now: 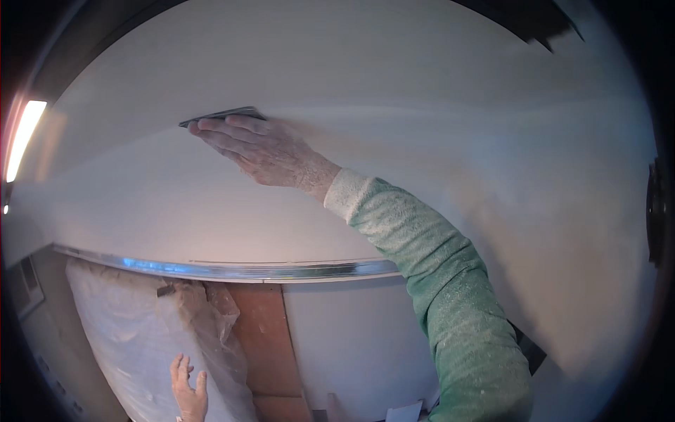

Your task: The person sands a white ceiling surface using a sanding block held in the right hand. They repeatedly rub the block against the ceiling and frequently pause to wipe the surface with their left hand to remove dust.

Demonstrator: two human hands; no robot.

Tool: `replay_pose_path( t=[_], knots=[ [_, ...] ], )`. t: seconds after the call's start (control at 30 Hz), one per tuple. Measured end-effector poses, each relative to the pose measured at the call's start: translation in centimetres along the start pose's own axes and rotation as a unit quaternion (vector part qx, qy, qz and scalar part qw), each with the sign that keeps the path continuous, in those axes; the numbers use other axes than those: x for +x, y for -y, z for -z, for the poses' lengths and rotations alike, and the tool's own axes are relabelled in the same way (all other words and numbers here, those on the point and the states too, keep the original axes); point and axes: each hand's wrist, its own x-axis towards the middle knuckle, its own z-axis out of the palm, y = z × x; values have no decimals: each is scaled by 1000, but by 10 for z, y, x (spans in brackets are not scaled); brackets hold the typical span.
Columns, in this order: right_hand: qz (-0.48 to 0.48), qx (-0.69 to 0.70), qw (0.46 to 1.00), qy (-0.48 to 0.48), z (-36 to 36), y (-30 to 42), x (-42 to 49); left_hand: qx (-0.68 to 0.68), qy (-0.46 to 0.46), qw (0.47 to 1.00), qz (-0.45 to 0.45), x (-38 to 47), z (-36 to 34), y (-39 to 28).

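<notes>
My right hand (pixel 269 153) is raised flat against a white, smooth ceiling (pixel 369 63), its fingers stretched over a dark, thin sanding sheet (pixel 240 112). The sheet lies between the fingers and the surface, and most of it is hidden under the palm. Pale dust coats the hand and the green sleeve (pixel 437 264). Lower down, my left hand (pixel 190 387) is held up with its fingers apart and nothing in it. Behind that hand hangs clear plastic sheeting (pixel 126 327), with a visible gap between them in the picture's depth hard to judge.
A shiny metal track (pixel 263 270) runs along the ceiling's edge. Beneath it stand a reddish-brown board (pixel 266 332) and a pale panel (pixel 358 332). A lit lamp (pixel 25 140) glows at the left. Dark objects show at the right rim (pixel 655 211).
</notes>
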Motion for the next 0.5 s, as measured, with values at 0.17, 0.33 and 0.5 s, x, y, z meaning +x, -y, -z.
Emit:
replay_pose_path(
  t=[0.17, 0.33, 0.5],
  knots=[
    [-173, -273, 943, -83, 77, -70, -177, 166, 57, 984, 36, -80, 47, 86],
    [-429, -159, 842, -288, 101, -64, -169, 205, 60, 940, 265, -119, 100, 113],
    [-432, 0, 785, -444, -34, -9, -34, 122, 54, 986, 96, 3, 62, 1]
  ],
)
